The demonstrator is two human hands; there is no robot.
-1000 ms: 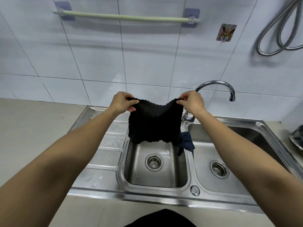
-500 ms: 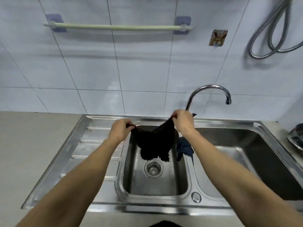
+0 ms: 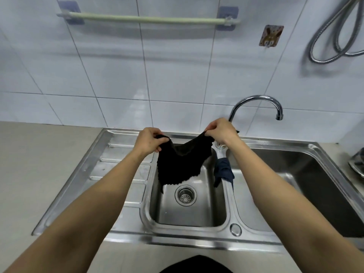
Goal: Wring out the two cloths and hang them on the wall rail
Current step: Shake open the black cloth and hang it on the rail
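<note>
A black textured cloth (image 3: pixel 180 164) hangs above the small left sink basin (image 3: pixel 206 213), sagging in the middle. My left hand (image 3: pixel 149 141) pinches its left top corner and my right hand (image 3: pixel 220 131) pinches its right top corner. A dark blue cloth (image 3: pixel 223 171) lies draped over the divider between the two basins. The pale green wall rail (image 3: pixel 149 19) is mounted high on the white tiles, with nothing on it.
A chrome tap (image 3: pixel 256 104) arches behind my right hand. The large right basin (image 3: pixel 295 184) and the ribbed drainboard (image 3: pixel 110 166) flank the small basin. A wall hook (image 3: pixel 270 36) and a coiled metal hose (image 3: pixel 334 36) are at upper right.
The cloth was held up spread flat a second ago, then dropped towards the basin. Since then my hands have moved slightly apart, opening the cloth wider.
</note>
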